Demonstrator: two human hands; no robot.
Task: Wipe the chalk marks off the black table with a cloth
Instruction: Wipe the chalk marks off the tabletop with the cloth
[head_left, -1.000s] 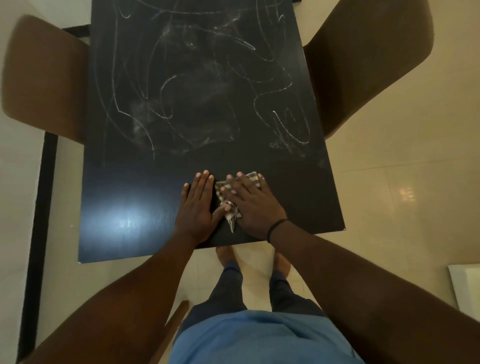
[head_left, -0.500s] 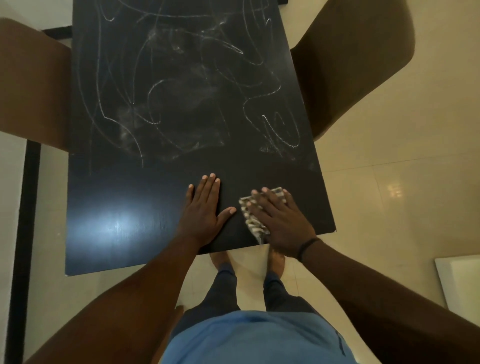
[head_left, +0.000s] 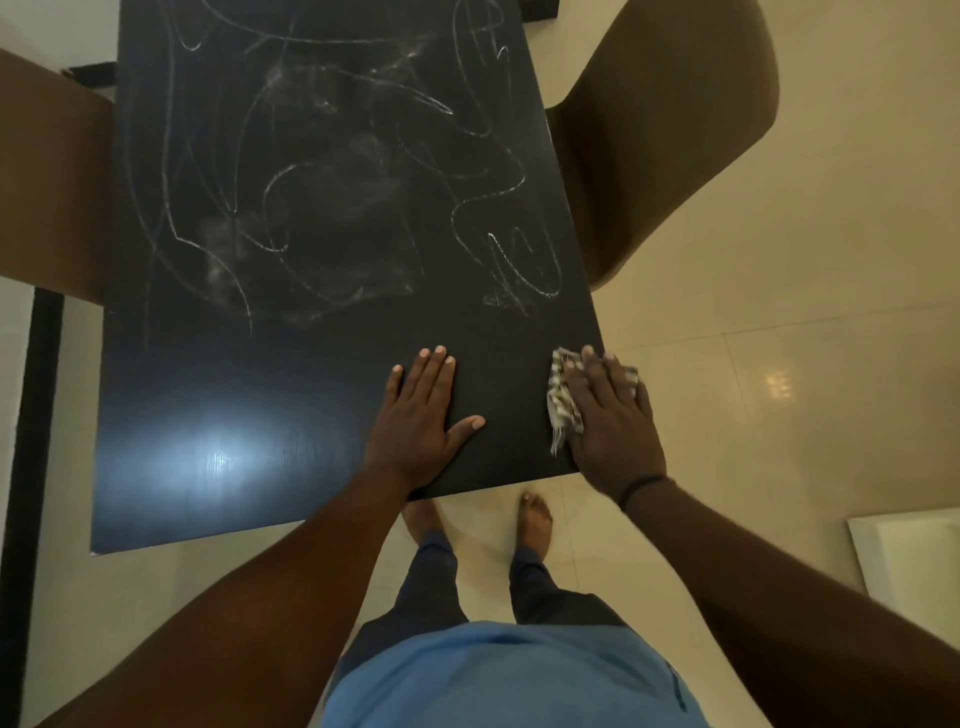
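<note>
At the left edge of the frame a brown chair (head_left: 49, 192) is tucked against the black tabletop (head_left: 249, 395), whose near part looks clean and glossy under a lamp reflection (head_left: 221, 447), while the chalk marks (head_left: 332, 197) cover the middle and upper part. Lower centre, the left hand (head_left: 418, 415) lies flat with fingers straight, bracing and holding nothing. Right of it, the right hand (head_left: 608, 415) presses the striped cloth (head_left: 563, 400) flat under straight fingers at the tabletop's near right corner, part of the cloth hanging past the edge. The likely slip here is the cloth sliding off that corner to the floor (head_left: 779, 322), since only flat pressure holds it; dragging it dry through the thick scribbles may also just smear dust, as the hazy patches suggest. Further right stand a second brown chair (head_left: 675, 130), glossy cream tiles, and a white object (head_left: 914, 556) at the frame's edge.
</note>
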